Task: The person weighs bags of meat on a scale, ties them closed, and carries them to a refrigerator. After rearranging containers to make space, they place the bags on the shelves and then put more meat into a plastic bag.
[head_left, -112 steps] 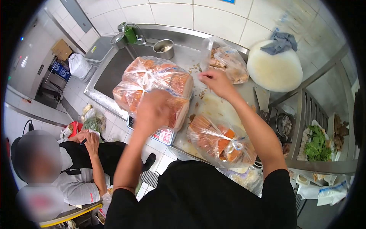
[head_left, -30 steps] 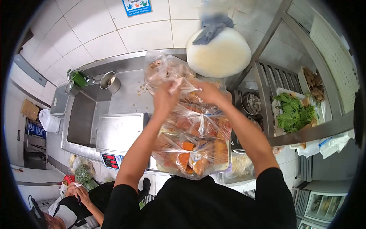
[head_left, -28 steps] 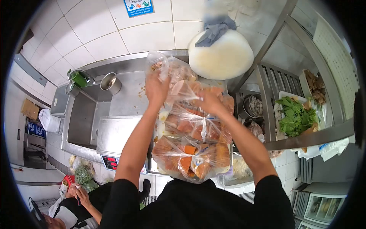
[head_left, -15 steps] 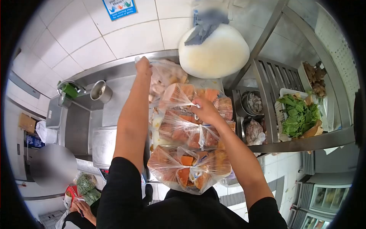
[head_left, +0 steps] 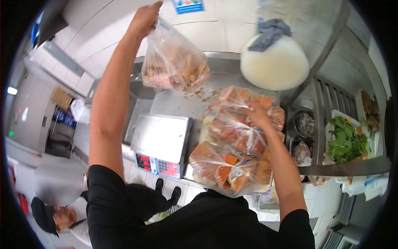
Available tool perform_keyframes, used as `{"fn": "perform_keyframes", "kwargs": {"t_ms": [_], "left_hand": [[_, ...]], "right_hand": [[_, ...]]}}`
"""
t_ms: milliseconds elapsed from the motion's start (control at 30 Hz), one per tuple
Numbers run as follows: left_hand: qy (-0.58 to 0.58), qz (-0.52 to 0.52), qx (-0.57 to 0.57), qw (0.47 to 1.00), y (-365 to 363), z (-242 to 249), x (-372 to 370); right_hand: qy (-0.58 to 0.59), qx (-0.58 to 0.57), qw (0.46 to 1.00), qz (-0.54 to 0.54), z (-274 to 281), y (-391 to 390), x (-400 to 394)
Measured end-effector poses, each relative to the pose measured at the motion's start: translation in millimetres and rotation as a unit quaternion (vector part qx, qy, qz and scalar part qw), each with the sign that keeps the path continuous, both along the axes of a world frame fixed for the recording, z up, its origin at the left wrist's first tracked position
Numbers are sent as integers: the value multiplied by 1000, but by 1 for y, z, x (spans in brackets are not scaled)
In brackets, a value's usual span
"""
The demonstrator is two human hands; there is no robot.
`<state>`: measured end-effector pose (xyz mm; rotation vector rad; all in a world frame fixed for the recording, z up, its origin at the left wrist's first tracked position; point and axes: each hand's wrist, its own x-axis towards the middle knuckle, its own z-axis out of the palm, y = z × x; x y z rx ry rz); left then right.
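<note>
My left hand [head_left: 145, 20] is raised at the upper left, closed around the gathered top of a clear plastic bag [head_left: 174, 62]. Pale pinkish-brown pieces, possibly raw meat, fill its bottom, and it hangs above the steel counter. On the right, my right hand [head_left: 259, 115] is closed on the film of a plastic bag of pumpkin chunks [head_left: 234, 97]; the plastic partly hides its fingertips. Nearer to me lies another tied bag of pumpkin chunks [head_left: 226, 168], with orange flesh showing through.
A digital scale [head_left: 161, 139] stands left of the pumpkin bags. Behind them is a large whitish rounded bundle [head_left: 275, 62] with a grey cloth [head_left: 271, 33] on it. Leafy greens [head_left: 348, 139] sit on the right-hand metal rack [head_left: 352, 169]. A co-worker [head_left: 62, 216] is at the lower left.
My left hand has lifted the bag of pale pieces off the counter, up and to the left. My right hand stays at the pumpkin bags. The view has turned, showing the scale more fully.
</note>
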<state>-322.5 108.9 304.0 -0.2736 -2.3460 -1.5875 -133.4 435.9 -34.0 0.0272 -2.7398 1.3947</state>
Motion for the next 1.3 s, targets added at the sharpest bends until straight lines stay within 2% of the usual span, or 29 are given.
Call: {"fn": "perform_keyframes", "kwargs": {"t_ms": [33, 100, 200, 300, 533, 600, 667, 733, 800, 867, 933, 1000, 1167, 1300], "left_hand": [[1, 19, -5, 1000, -22, 13, 3], [-21, 51, -94, 994, -64, 38, 7], [-32, 54, -60, 996, -92, 52, 57], [-60, 48, -74, 994, -115, 40, 97], [-77, 94, -67, 990, -170, -27, 135], [-152, 124, 47, 979, -185, -60, 146], [-111, 140, -116, 977, -219, -118, 142], [-144, 134, -87, 977, -205, -129, 158], [-178, 133, -59, 973, -191, -130, 170], [-178, 106, -225, 952, -188, -125, 175], [-196, 86, -249, 945, -186, -118, 183], [-176, 117, -337, 917, -178, -114, 191], [-185, 131, -355, 907, -182, -113, 198], [-196, 98, -331, 918, -198, -118, 197]], "right_hand": [[-9, -15, 1000, 21, 8, 0, 1], [-14, -30, 998, 51, 19, -1, 2], [-66, -40, 996, 35, 20, 0, -2], [-8, -13, 999, 30, 16, -2, -3], [-25, -28, 998, 40, 22, -2, -7], [-42, -41, 998, 38, 24, -4, -8], [-50, -53, 997, 34, 23, -4, -6], [-27, 2, 999, 42, 18, -3, -8], [-30, -4, 999, 41, 15, -1, -11], [-35, -11, 998, 43, 18, -3, -11], [-68, -29, 997, 38, 24, -4, -9], [-52, -17, 998, 43, 19, -1, -12], [-30, 4, 999, 36, 5, 5, -19], [-35, -15, 999, 37, 3, 6, -20]]}}
